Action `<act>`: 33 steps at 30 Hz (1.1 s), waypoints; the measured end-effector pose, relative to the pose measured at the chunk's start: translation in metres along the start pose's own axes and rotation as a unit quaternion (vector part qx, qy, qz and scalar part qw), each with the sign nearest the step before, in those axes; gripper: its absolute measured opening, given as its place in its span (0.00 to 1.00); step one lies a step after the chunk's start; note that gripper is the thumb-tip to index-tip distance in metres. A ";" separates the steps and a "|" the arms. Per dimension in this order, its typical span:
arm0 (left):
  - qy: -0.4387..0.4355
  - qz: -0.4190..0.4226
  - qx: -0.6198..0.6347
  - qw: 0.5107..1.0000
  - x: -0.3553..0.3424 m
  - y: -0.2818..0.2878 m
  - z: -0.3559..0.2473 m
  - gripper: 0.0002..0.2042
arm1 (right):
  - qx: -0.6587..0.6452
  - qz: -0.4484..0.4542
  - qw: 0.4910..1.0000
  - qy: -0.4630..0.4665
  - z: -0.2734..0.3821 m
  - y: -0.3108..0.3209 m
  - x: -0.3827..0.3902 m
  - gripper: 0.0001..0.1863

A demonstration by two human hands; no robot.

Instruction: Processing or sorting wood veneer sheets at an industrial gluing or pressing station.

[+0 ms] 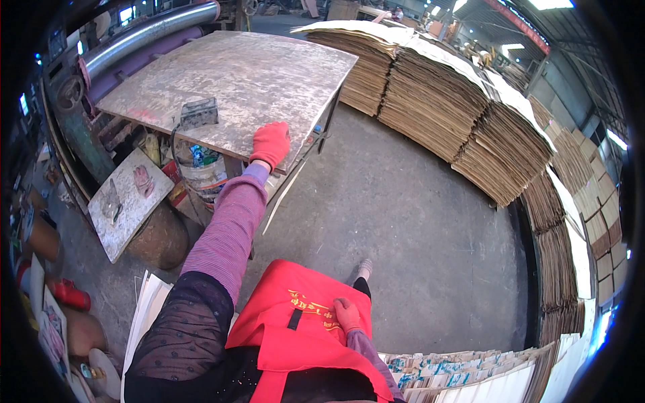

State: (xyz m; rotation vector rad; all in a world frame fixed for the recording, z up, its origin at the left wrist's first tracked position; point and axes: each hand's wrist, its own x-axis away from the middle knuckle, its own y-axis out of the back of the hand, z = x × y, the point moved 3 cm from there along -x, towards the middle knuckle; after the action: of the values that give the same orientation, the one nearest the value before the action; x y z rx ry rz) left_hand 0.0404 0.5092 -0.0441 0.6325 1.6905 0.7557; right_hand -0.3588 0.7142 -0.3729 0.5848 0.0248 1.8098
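Observation:
My left hand, in a red knit glove, is curled into a fist at the near right corner of a worn, stained worktable. Whatever its fingers may hold is hidden. That arm stretches forward in a striped purple sleeve. In front of my body, my right hand lies against a red apron with yellow lettering; its fingertips are turned out of sight. Left of my left hand, a dark, crusted block-shaped tool sits on the table's near edge, a cord or hose hanging from it.
A roller machine stands beyond the table's left side. Beneath the table edge is a bucket. A small board carries a glove. Tall veneer stacks line the right, and more sheets stand close behind me.

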 end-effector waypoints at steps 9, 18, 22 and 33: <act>0.009 0.006 0.007 1.000 0.000 -0.002 0.002 0.07 | 0.031 0.007 0.999 0.004 0.007 0.002 0.003 0.14; 0.017 0.014 -0.016 1.000 0.001 0.006 -0.004 0.14 | -0.011 -0.001 1.000 -0.018 0.008 0.001 0.006 0.14; 0.018 0.022 -0.014 1.000 0.000 0.005 -0.003 0.14 | 0.005 -0.006 1.000 -0.010 0.004 0.001 0.003 0.15; 0.025 0.029 -0.007 0.999 0.000 0.004 -0.001 0.14 | -0.008 0.007 1.000 -0.016 0.014 0.001 0.007 0.14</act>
State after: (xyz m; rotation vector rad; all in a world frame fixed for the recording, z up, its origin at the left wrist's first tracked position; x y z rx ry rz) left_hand 0.0397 0.5120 -0.0410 0.6609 1.7176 0.8305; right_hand -0.3559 0.7159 -0.3580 0.6033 -0.0153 1.8122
